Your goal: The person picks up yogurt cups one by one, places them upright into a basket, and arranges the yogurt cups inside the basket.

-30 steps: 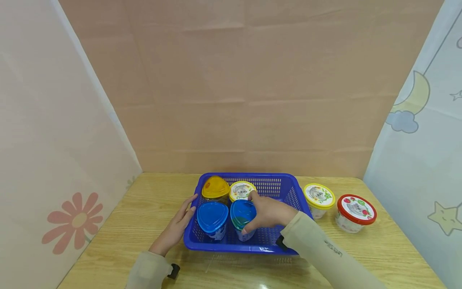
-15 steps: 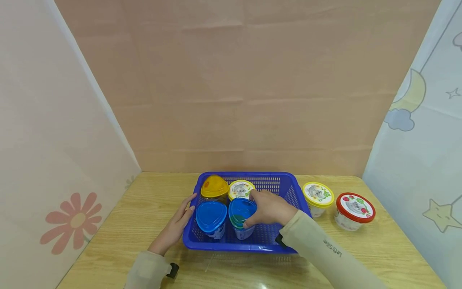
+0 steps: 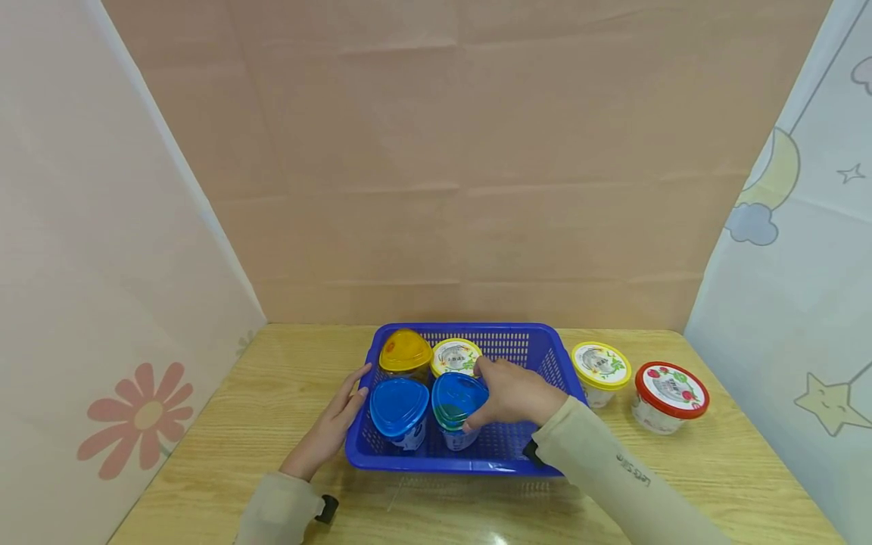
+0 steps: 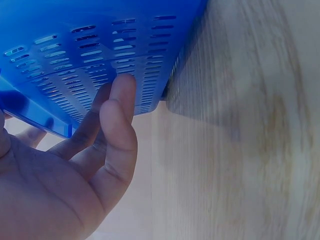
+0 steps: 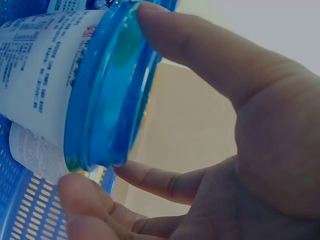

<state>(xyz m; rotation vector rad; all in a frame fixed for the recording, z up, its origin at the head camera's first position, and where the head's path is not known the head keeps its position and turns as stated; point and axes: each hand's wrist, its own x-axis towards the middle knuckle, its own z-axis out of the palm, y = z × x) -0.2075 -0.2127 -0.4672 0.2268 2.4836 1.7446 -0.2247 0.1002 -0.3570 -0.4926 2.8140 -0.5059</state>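
Note:
My right hand [image 3: 514, 393] grips a blue-lidded tub [image 3: 455, 412] across its lid, thumb on one side and fingers on the other. In the right wrist view, the thumb and index fingertip lie at the edge of the translucent blue lid [image 5: 112, 85]. This tub is in the front middle of a blue plastic basket [image 3: 470, 467]. A second blue-lidded tub [image 3: 400, 409] stands to its left. Behind them are an orange-lidded jar [image 3: 406, 353] and a yellow-rimmed tub [image 3: 453, 354]. My left hand [image 3: 330, 428] rests on the basket's left side, fingertips against the slotted outer wall in the left wrist view.
Right of the basket, a yellow-rimmed tub [image 3: 601, 371] and a red-rimmed tub [image 3: 671, 397] stand on the wooden table [image 3: 736, 469]. A tan backdrop [image 3: 443, 189] rises behind, with patterned panels on both sides.
The right hand keeps hold of the tub, and hand and lid have shifted very slightly to the right. The left hand stays at the basket's side.

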